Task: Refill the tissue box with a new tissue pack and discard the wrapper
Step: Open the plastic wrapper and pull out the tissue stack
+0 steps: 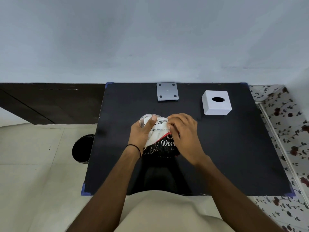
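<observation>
A new tissue pack [160, 133] in a white, black and red plastic wrapper is held just above the middle of the black table [234, 148]. My left hand [142, 134] grips its left side, thumb pressed on top. My right hand [185, 136] pinches the wrapper at its upper right, fingers curled. The white cube tissue box [216, 104] with a dark oval opening on top stands at the far right of the table, apart from both hands.
A grey square plate [167, 92] with four dark corner pads lies at the table's far edge. A black bin [82, 149] stands on the tiled floor left of the table. A floral-patterned surface [287, 124] borders the right side.
</observation>
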